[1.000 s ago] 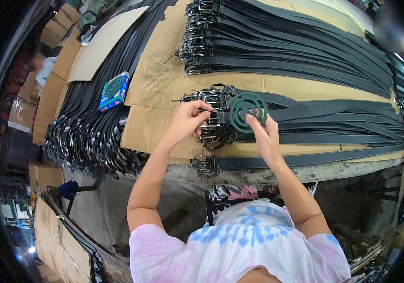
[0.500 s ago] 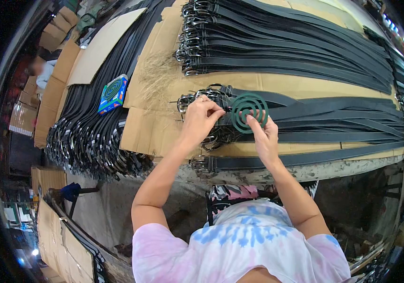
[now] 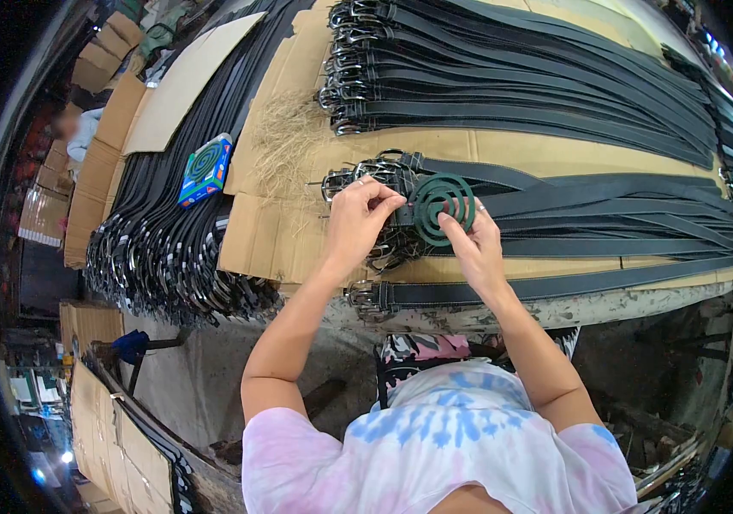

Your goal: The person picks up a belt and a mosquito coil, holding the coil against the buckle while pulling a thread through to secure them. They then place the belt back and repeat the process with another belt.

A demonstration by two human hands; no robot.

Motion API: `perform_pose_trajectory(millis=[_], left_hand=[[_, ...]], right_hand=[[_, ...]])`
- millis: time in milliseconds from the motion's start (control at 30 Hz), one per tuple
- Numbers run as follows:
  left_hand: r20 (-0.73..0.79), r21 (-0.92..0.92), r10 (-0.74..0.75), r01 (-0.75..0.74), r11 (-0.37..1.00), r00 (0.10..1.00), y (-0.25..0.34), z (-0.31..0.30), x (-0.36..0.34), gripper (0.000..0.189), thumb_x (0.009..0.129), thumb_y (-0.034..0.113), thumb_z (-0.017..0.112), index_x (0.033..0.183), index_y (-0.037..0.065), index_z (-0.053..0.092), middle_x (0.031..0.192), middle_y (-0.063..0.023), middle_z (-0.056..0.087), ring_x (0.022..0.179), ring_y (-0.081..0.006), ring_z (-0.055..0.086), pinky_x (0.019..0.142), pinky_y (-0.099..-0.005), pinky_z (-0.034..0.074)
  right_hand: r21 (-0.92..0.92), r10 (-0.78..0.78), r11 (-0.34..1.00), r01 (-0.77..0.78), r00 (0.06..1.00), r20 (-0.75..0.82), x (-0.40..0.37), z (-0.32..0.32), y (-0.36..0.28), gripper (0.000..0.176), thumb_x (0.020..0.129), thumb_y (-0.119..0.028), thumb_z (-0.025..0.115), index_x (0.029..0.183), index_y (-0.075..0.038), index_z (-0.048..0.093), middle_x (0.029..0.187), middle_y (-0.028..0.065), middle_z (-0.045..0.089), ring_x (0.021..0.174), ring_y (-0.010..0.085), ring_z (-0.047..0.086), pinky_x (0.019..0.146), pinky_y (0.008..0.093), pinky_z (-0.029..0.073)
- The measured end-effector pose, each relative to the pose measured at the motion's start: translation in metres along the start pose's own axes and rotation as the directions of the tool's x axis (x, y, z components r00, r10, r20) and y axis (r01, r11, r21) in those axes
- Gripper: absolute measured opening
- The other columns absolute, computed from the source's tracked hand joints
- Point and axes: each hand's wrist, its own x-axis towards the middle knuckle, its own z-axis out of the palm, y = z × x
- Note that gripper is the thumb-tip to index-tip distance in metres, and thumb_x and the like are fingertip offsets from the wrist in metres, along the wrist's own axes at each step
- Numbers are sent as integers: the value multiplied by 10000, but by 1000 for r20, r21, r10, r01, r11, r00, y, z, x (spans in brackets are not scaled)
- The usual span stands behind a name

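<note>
right hand: grip narrow, holding the green coil between thumb and fingers. the coil is tilted up, face toward you, above the middle belts, just beside their buckles.

left hand: grip narrow, thumb and finger pinched together near the coil's left rim, over the buckles. you can't tell from here if anything small sits in that pinch.

the near belt lies alone along your edge of the bench. far belts lie in a thick row beyond, buckles to the left. cardboard under them; dry straw on it. to your left, a blue box rests on the side belts.
</note>
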Motion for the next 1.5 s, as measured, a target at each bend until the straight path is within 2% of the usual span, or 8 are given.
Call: perform_pose_trajectory(millis=[300,400,467,667,1100,1300,1400,1500], left_hand=[[-59,-13,67,-68,998,996,-1,2,-5,141,816,130,743,850,-6,735,748,-101,625,665,-204,593,615,-325,453],[-50,-45,18,-20,999,999,-1,0,-7,143,825,124,739,859,-15,733,753,-98,637,668,-185,596,621,-316,458],[-56,-109,-51,44,993,997,-2,0,-7,136,857,124,728,885,-8,735,760,-41,671,696,-102,597,637,-265,462],[-109,-174,-99,79,982,989,-4,7,-10,113,874,99,725,908,-8,741,796,-18,711,715,-59,604,660,-227,482],[-187,-160,-37,7,987,982,-9,15,-16,68,901,62,680,923,-3,677,780,-17,678,702,-61,583,657,-235,475],[-168,-179,-71,40,983,983,-5,13,-18,65,910,56,668,928,-7,668,789,-15,674,706,-63,582,662,-236,475],[-176,-186,-75,41,982,982,-1,13,-19,65,913,56,664,923,-8,667,786,-12,671,709,-62,582,661,-235,474],[-168,-195,-88,55,979,982,-1,13,-19,63,914,56,664,927,-6,664,792,-14,670,711,-63,577,665,-232,472]], right_hand=[[-34,-47,998,48,998,28,1,0,-1,135,903,-94,602,915,32,648,905,123,610,872,254,551,783,364,444],[-24,-52,998,52,999,17,1,2,-1,141,906,-100,602,919,34,644,912,114,599,866,239,547,780,355,441],[71,27,997,-25,999,-29,1,3,4,150,909,-109,604,926,36,642,924,105,584,864,226,547,779,347,439],[0,-3,1000,3,1000,20,4,7,-5,159,910,-121,611,935,32,645,928,96,579,872,216,554,784,340,441],[15,32,999,-33,998,57,6,8,-9,184,909,-142,608,932,35,652,941,107,594,901,228,561,805,349,439],[-103,-9,995,20,994,112,11,8,-9,195,892,-151,613,943,30,666,960,133,593,907,263,563,806,363,443],[-88,9,996,-1,996,92,12,9,-11,221,897,-165,640,814,40,644,873,90,604,899,219,525,824,338,410],[-151,6,988,9,996,95,12,7,-10,216,880,-165,624,959,29,675,969,141,592,894,280,569,785,369,451]])
